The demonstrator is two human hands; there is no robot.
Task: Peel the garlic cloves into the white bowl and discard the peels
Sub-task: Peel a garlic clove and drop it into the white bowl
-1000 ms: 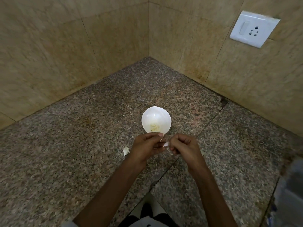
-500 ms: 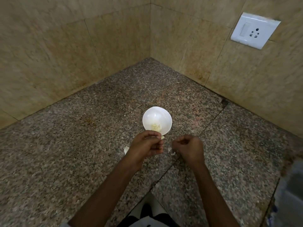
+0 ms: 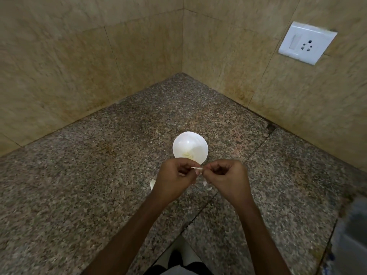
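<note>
A small white bowl (image 3: 190,146) stands on the granite counter (image 3: 79,185) with a few pale peeled cloves at its bottom. Just in front of it, my left hand (image 3: 174,179) and my right hand (image 3: 226,179) meet fingertip to fingertip above the counter. Between them they pinch a small white garlic clove (image 3: 197,168) with its papery skin. Most of the clove is hidden by my curled fingers. A loose clove or peel (image 3: 152,184) lies on the counter by my left wrist, and white peel scraps (image 3: 206,185) lie under my right hand.
Tiled walls close the counter in a corner behind the bowl. A white switch and socket plate (image 3: 307,43) sits on the right wall. The counter's front edge runs below my forearms, with a blurred grey object (image 3: 351,241) at the far right.
Half a second ago my hands were apart, the right one lowered toward the counter. Now the right hand has come back up to the left and both pinch the clove.
</note>
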